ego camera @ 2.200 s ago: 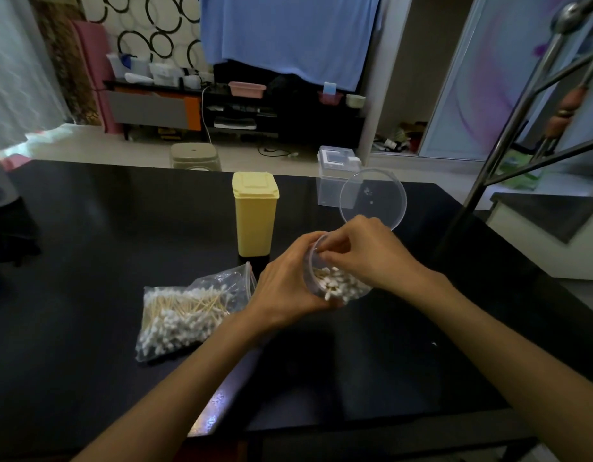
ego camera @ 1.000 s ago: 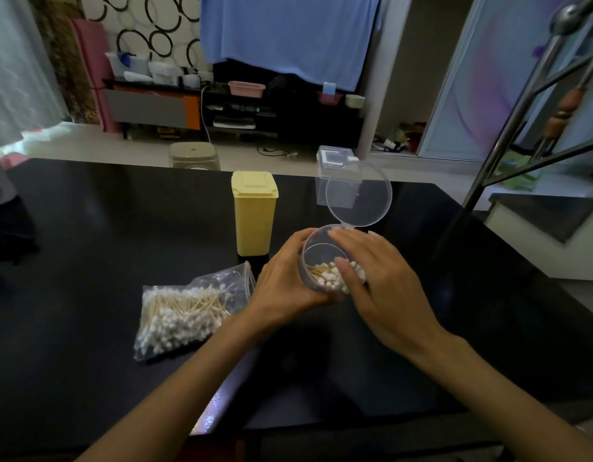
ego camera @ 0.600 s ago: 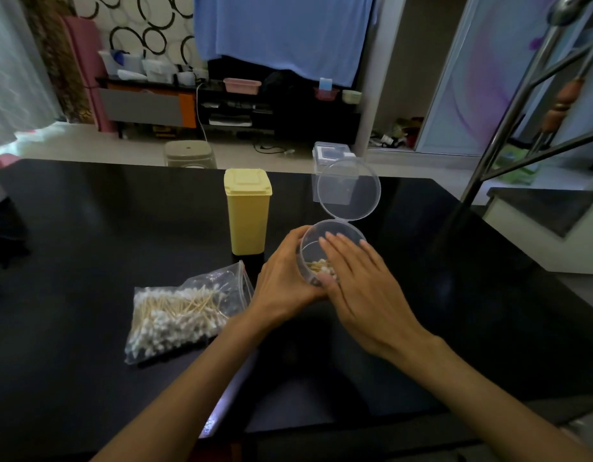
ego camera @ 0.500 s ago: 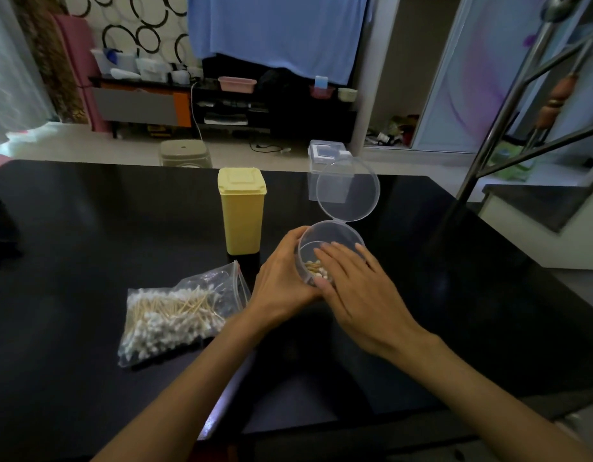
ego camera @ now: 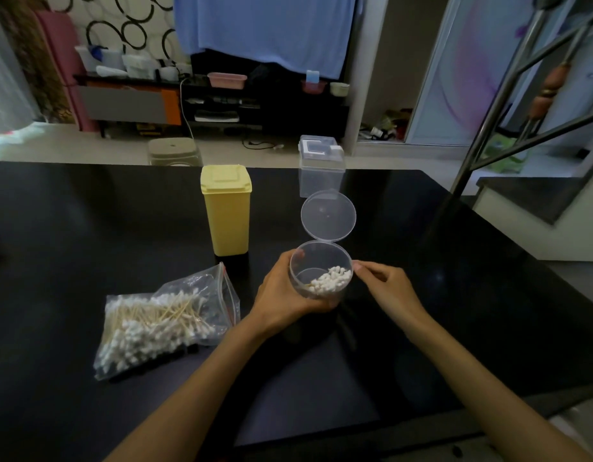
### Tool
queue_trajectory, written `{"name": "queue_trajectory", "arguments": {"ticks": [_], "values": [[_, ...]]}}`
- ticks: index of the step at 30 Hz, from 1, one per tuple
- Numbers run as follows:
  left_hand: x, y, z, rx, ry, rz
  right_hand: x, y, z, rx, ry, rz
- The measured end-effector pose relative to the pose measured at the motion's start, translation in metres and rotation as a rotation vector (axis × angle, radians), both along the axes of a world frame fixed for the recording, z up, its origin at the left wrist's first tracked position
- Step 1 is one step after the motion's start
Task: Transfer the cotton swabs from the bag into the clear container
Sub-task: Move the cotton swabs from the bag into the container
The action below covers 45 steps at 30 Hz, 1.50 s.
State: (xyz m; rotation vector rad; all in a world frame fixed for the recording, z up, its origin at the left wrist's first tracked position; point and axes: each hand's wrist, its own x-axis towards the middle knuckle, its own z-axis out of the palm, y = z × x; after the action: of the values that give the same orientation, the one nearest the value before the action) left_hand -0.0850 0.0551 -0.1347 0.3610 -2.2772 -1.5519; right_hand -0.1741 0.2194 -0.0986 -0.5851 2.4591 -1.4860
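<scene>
Your left hand (ego camera: 285, 291) wraps its grip round the clear container (ego camera: 320, 271), tilted toward you, lid (ego camera: 328, 215) hinged open behind. Your right hand (ego camera: 386, 284) rests loosely curled beside the rim, holding nothing. A small cluster of cotton swabs (ego camera: 331, 281) stands inside, tips up; most remain in the bag (ego camera: 161, 320) left of your grip on the bench (ego camera: 488, 295), sticks lying roughly crosswise.

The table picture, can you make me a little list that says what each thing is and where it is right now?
left hand: wraps round the clear container, holding it up, tilted toward the camera
right hand: fingers at the container's right rim, holding no swab
container lid: hinged open, standing up behind the mouth
swabs in container: small bunch, leaning to the right side
bag: lies on the black table, left of the hands, still holding many swabs
yellow box: upright, closed, behind the bag
clear square box: at the far edge
</scene>
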Motion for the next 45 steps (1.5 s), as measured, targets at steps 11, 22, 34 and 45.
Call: {"name": "queue_trajectory", "arguments": {"ticks": [11, 22, 34, 45], "values": [[-0.002, -0.001, 0.003, 0.001, -0.118, -0.030, -0.002, -0.004, -0.009, 0.000, -0.110, -0.001], [0.040, -0.010, 0.056, -0.195, -0.202, -0.071, 0.011, -0.016, 0.039, -0.129, 0.310, -0.188], [0.159, -0.116, 0.046, -0.670, -0.447, 0.320, 0.115, -0.115, 0.009, 0.204, 0.134, 0.362], [0.156, -0.121, 0.028, -0.676, -0.667, 0.010, 0.091, -0.090, 0.032, 0.042, -0.655, 0.604]]}}
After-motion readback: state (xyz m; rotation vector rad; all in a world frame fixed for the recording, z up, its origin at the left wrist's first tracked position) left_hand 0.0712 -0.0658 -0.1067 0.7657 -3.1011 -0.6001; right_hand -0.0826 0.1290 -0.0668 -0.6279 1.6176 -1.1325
